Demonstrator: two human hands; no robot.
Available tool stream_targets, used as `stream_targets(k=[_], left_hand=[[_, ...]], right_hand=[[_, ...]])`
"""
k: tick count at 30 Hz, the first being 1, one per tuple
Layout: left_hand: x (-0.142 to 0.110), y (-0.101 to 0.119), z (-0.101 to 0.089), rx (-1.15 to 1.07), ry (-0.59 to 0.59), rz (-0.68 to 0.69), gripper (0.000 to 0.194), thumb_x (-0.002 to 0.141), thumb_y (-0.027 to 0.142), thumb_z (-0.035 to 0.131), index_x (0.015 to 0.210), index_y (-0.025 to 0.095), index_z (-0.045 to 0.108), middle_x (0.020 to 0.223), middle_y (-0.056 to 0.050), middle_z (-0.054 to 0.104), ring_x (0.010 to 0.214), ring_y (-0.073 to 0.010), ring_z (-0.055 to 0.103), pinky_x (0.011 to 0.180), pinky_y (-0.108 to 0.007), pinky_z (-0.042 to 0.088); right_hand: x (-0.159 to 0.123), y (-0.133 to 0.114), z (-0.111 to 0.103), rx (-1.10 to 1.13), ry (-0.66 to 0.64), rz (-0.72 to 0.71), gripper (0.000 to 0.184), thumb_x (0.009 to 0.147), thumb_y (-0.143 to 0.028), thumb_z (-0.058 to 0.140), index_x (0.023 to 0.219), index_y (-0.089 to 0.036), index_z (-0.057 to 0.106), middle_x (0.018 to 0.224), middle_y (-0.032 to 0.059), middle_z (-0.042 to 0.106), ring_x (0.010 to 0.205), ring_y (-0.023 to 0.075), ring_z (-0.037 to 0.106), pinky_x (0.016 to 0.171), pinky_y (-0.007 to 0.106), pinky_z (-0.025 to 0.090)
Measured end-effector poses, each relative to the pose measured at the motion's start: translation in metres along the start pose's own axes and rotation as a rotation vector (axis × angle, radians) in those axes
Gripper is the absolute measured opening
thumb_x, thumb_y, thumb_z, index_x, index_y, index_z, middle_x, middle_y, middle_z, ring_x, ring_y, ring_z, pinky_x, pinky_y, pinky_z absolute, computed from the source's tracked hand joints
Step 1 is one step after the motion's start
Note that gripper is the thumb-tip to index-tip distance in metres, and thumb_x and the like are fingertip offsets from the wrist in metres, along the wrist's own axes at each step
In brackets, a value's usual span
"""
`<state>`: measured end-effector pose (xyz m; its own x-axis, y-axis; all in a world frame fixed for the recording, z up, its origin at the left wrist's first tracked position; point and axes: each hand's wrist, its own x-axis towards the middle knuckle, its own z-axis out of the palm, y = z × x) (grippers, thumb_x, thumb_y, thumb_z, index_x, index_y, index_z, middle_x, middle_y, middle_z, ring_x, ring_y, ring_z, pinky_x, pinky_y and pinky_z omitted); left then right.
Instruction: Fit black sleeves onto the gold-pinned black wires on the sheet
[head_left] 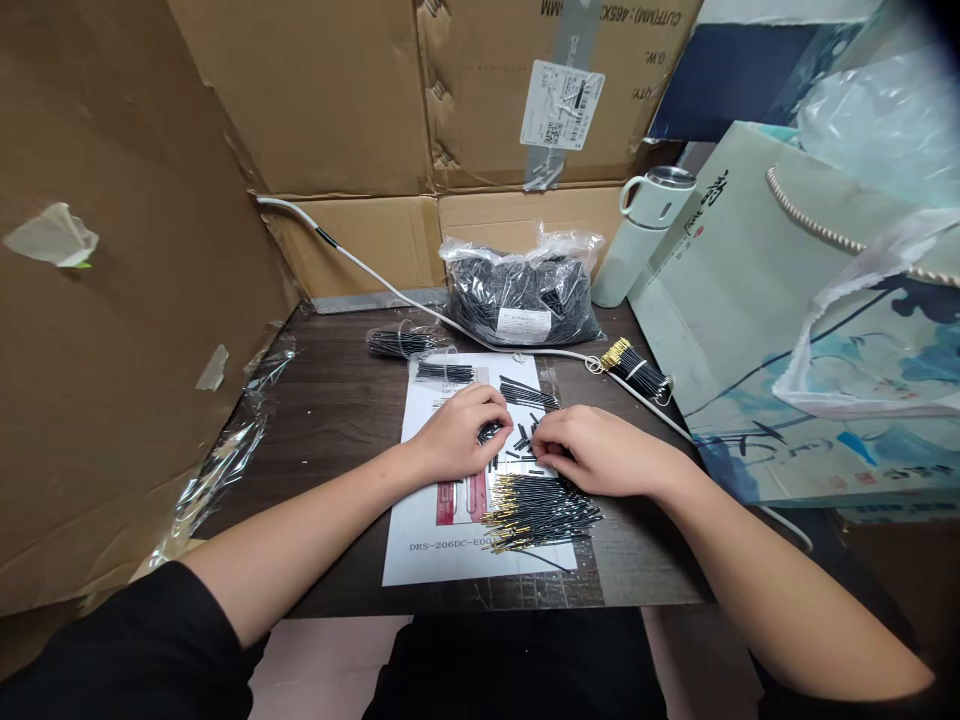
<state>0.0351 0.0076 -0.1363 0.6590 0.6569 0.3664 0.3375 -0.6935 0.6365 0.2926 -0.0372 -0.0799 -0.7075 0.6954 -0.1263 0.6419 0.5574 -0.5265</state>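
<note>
My left hand rests on a white printed sheet, fingers curled around a small bunch of short black tube pieces. My right hand lies beside it, fingers pinched down among scattered short black pieces on the sheet. Just below the hands lies a pile of thin black wires with gold tips. More loose black wires lie above the hands.
A clear bag of black wires stands at the back, with a banded bundle to its left. A gold-tipped bundle lies by a white cable. A white flask, a paper bag and cardboard walls surround the dark table.
</note>
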Motion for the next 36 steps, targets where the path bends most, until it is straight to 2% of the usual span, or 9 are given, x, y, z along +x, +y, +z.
stream_targets(k=[4,7,12,14,16,19,22,26,36], left_hand=[[0.001,0.003,-0.002,-0.069,0.056,-0.083,0.012,0.105,0.025,0.063,0.1,0.019,0.072,0.099,-0.006,0.074,0.093,-0.0192,0.065,0.087,-0.037,0.053],[0.0,0.005,0.001,-0.242,0.177,-0.269,0.017,0.106,0.034,0.065,0.102,0.019,0.072,0.086,-0.003,0.072,0.076,-0.0138,0.061,0.073,-0.03,0.048],[0.002,0.005,0.008,-0.642,0.341,-0.429,0.027,0.096,0.043,0.081,0.103,0.018,0.077,0.093,-0.006,0.078,0.087,-0.0154,0.073,0.083,-0.028,0.06],[0.003,0.005,0.008,-0.71,0.36,-0.46,0.033,0.091,0.045,0.087,0.109,0.018,0.082,0.099,-0.008,0.082,0.091,-0.0166,0.076,0.087,-0.029,0.063],[0.004,0.005,0.008,-0.741,0.36,-0.49,0.037,0.089,0.045,0.09,0.113,0.018,0.085,0.106,-0.01,0.085,0.095,-0.0181,0.078,0.091,-0.031,0.066],[0.004,0.004,0.007,-0.752,0.365,-0.509,0.035,0.087,0.045,0.092,0.109,0.018,0.088,0.11,-0.012,0.086,0.098,-0.0201,0.081,0.097,-0.035,0.069],[0.005,0.002,0.009,-0.75,0.374,-0.494,0.032,0.085,0.043,0.094,0.104,0.018,0.088,0.106,-0.01,0.087,0.097,-0.02,0.082,0.095,-0.034,0.07],[0.005,0.001,0.011,-0.715,0.375,-0.472,0.029,0.086,0.041,0.093,0.103,0.018,0.087,0.104,-0.009,0.086,0.097,-0.019,0.081,0.094,-0.032,0.069],[0.004,0.003,0.012,-0.661,0.362,-0.439,0.022,0.088,0.036,0.09,0.102,0.019,0.087,0.105,-0.008,0.085,0.1,-0.0193,0.08,0.097,-0.033,0.066]], right_hand=[[-0.005,-0.004,0.0,-0.068,0.002,0.023,0.015,0.107,-0.011,0.057,0.094,-0.017,0.063,0.096,0.0086,0.069,0.085,0.0206,0.058,0.078,0.035,0.041],[-0.011,-0.005,-0.01,-0.005,0.077,-0.023,0.014,0.109,-0.013,0.053,0.098,-0.019,0.058,0.101,0.0086,0.067,0.092,0.022,0.059,0.083,0.036,0.045],[-0.018,0.004,-0.019,0.246,0.196,-0.052,0.013,0.113,-0.019,0.053,0.101,-0.022,0.058,0.09,0.0021,0.068,0.079,0.0173,0.061,0.076,0.033,0.05],[-0.017,0.01,-0.012,0.391,0.304,-0.056,0.006,0.113,-0.023,0.059,0.114,-0.023,0.065,0.094,0.002,0.074,0.083,0.0174,0.069,0.078,0.033,0.056],[-0.014,0.018,-0.001,0.472,0.459,-0.029,0.018,0.112,-0.027,0.065,0.128,-0.024,0.07,0.101,0.0033,0.079,0.088,0.0184,0.075,0.082,0.034,0.061],[-0.009,0.028,0.013,0.346,0.674,0.012,0.011,0.107,-0.028,0.073,0.115,-0.025,0.08,0.105,0.0037,0.083,0.089,0.0194,0.077,0.084,0.036,0.062],[-0.004,0.035,0.02,0.232,0.776,0.04,0.007,0.105,-0.026,0.074,0.107,-0.024,0.081,0.098,0.0029,0.082,0.084,0.0194,0.075,0.081,0.036,0.06],[-0.003,0.033,0.021,0.218,0.806,0.02,0.006,0.104,-0.023,0.072,0.105,-0.022,0.078,0.09,0.0022,0.078,0.077,0.0179,0.071,0.073,0.035,0.057],[-0.001,0.024,0.023,0.185,0.796,-0.018,0.006,0.104,-0.021,0.07,0.103,-0.022,0.076,0.088,0.0012,0.078,0.075,0.0164,0.071,0.071,0.032,0.056]])
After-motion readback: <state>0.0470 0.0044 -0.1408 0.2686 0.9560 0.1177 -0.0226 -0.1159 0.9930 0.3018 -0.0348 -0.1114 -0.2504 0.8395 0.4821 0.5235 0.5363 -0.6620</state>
